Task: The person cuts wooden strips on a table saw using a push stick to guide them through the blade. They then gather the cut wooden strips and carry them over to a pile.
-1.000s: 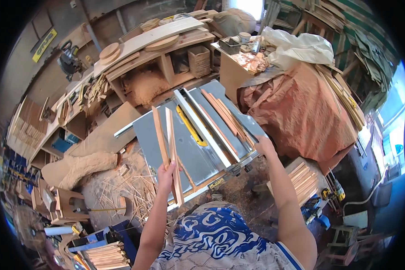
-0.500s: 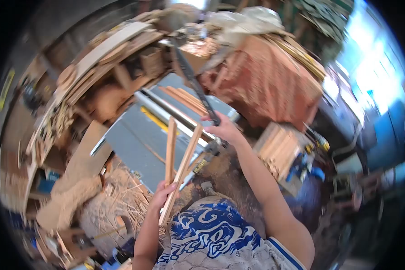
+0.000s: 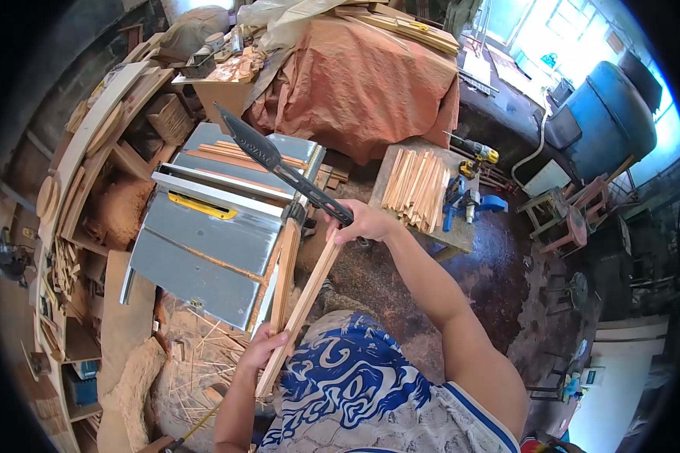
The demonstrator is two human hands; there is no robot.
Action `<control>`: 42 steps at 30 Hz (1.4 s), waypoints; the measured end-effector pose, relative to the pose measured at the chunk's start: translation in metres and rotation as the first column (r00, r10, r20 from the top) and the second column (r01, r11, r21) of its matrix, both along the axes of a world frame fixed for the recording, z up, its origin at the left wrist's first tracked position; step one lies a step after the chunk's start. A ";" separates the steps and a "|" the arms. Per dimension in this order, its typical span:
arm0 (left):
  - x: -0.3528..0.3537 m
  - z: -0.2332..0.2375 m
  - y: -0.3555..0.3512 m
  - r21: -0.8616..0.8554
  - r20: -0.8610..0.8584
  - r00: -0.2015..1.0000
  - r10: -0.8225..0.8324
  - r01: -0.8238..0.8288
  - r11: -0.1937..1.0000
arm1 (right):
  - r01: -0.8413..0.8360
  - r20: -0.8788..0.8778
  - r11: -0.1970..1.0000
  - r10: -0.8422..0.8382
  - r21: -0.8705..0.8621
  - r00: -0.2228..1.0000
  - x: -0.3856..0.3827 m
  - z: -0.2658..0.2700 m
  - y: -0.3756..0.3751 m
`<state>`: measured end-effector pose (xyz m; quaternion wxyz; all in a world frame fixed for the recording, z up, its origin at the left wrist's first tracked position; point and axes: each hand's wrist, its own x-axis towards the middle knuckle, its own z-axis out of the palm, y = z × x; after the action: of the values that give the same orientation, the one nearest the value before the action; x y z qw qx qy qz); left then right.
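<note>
My left hand [image 3: 263, 347] is closed around the lower part of two long wooden strips [image 3: 304, 306], held upright in front of my shirt and spread apart toward the top. My right hand [image 3: 369, 224] grips the handle of a black push stick [image 3: 268, 157], which points away to the upper left. The upper end of one strip touches the fingers of that hand. Just left of the strips stands a table saw [image 3: 196, 253] with a grey top, a metal fence and a yellow push stick or guard piece [image 3: 202, 205] on the fence.
Several thin strips [image 3: 242, 153] lie across the saw's far side. Many cut strips [image 3: 415, 189] are stacked on a low bench to the right, beside a yellow drill [image 3: 480, 153] and blue clamps [image 3: 468, 200]. A reddish cloth [image 3: 355, 83] covers a pile behind. Offcuts [image 3: 196, 351] litter the floor.
My view has swung right, so the saw and benches appear farther left. Both hands keep their hold on the strips and the push stick.
</note>
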<state>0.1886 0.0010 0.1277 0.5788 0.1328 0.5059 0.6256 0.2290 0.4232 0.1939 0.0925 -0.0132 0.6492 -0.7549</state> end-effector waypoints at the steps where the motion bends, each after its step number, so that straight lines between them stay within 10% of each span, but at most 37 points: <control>1: 0.004 0.001 0.000 -0.016 0.041 0.999 0.014 -0.014 1.000 | 0.028 -0.003 0.998 -0.028 0.056 1.000 0.005 0.002 -0.002; 8: 0.027 0.003 -0.020 -0.098 0.032 0.997 0.067 -0.063 0.993 | 0.064 -0.046 0.991 -0.059 0.121 0.997 0.026 -0.025 -0.017; 12: -0.042 0.018 -0.067 -0.182 -0.342 0.924 0.170 -0.243 0.953 | 0.263 0.052 0.964 -0.265 0.037 0.963 0.051 -0.026 -0.003; 15: -0.083 0.011 -0.120 -0.226 -0.472 0.719 0.510 -0.658 0.718 | 0.631 0.000 0.776 -0.631 0.015 0.776 0.077 -0.026 0.004; 22: -0.040 -0.054 -0.132 -0.322 -0.470 0.654 0.593 -0.752 0.574 | 0.925 -0.475 0.334 -0.794 0.180 0.379 0.112 -0.122 -0.070; 24: -0.027 -0.134 -0.121 -0.278 -0.750 0.546 0.374 -0.773 0.570 | 0.911 -0.443 0.233 -0.815 0.339 0.373 0.128 -0.145 -0.100; 26: -0.005 -0.111 -0.090 -0.373 -0.794 0.579 0.184 -0.703 0.605 | 0.849 -0.480 0.214 -0.747 0.483 0.461 0.144 -0.184 -0.105; 35: -0.026 -0.113 0.005 -0.246 -0.874 0.475 0.102 -0.614 0.750 | 0.651 -0.502 0.117 -0.540 0.750 0.675 0.071 -0.193 -0.100; 42: -0.040 -0.115 0.034 -0.335 -0.776 0.617 0.133 -0.581 0.742 | 0.633 -0.466 0.086 -0.603 0.770 0.648 0.043 -0.195 -0.100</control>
<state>0.1490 0.0347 0.0132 0.2052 0.0782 0.8631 0.4548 0.2722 0.3228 -0.0008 -0.2505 0.3009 0.8855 -0.2503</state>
